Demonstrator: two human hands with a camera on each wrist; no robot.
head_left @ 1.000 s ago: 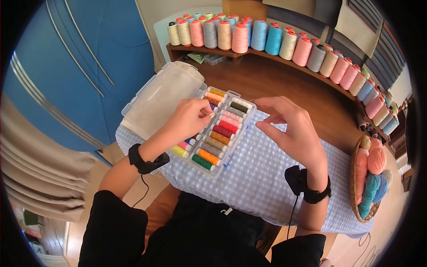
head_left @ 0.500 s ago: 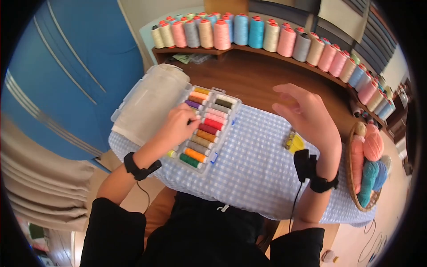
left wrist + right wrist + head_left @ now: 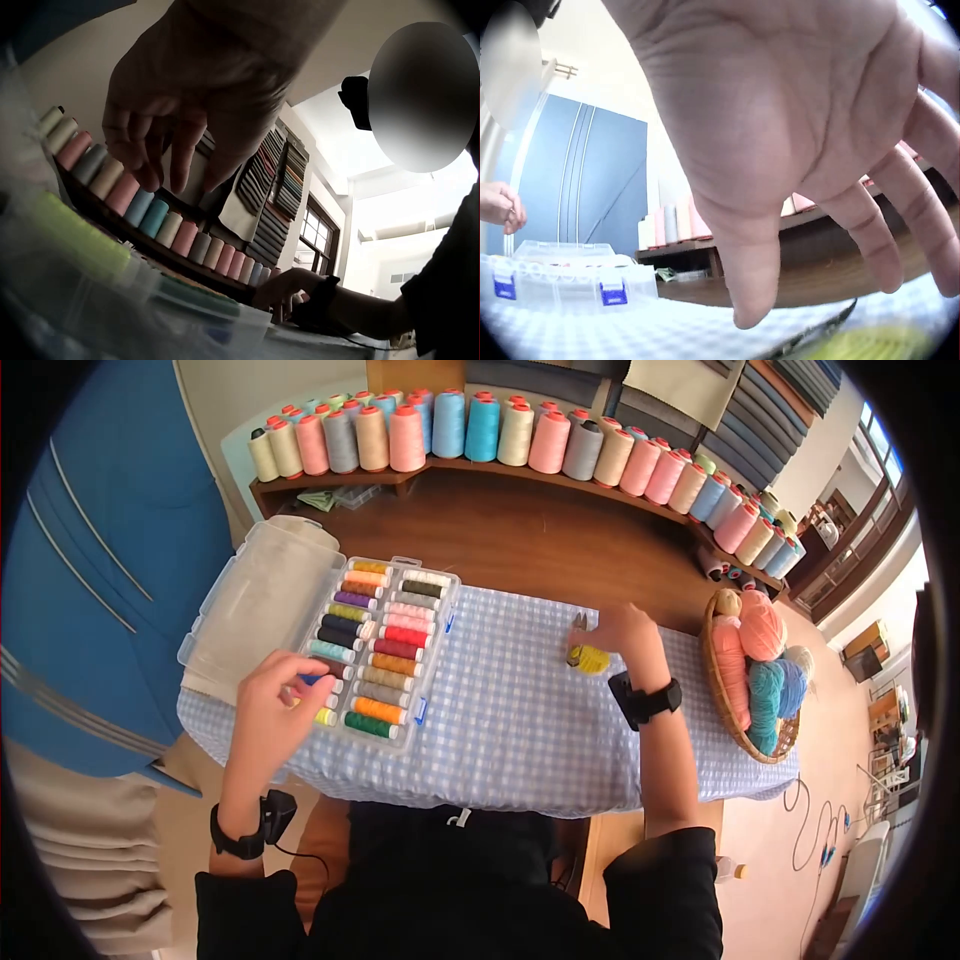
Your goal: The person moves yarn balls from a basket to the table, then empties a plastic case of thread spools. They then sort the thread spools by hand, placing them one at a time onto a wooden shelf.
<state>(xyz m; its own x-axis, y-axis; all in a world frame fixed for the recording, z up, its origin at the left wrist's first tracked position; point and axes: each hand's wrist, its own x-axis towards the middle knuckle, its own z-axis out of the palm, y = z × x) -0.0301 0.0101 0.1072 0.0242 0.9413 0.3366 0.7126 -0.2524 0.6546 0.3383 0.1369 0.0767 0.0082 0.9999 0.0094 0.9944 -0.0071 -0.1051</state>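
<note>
My left hand (image 3: 272, 705) hovers at the near left corner of the clear thread box (image 3: 408, 735), fingers loosely bent. A blue spool (image 3: 310, 679) shows between its fingers and thumb in the head view. The left wrist view shows nothing between these fingers (image 3: 182, 161). Rows of small colored thread spools, among them a green spool (image 3: 371, 725), fill the box. My right hand (image 3: 625, 632) is spread above small snips with yellow handles (image 3: 592, 659) on the checked cloth. In the right wrist view its thumb (image 3: 754, 277) and fingers are apart, over the snips' dark blade (image 3: 817, 330).
The box's clear lid (image 3: 265, 595) lies open to the left. A wicker basket (image 3: 712, 680) of yarn skeins stands at the table's right end. Behind, a curved wooden shelf (image 3: 480, 464) carries large thread cones. Blue-and-white checked cloth (image 3: 500, 710) covers the table.
The head view has turned to the right. My left hand has drawn back from the box's middle toward its near left corner. My right hand has come down over the snips.
</note>
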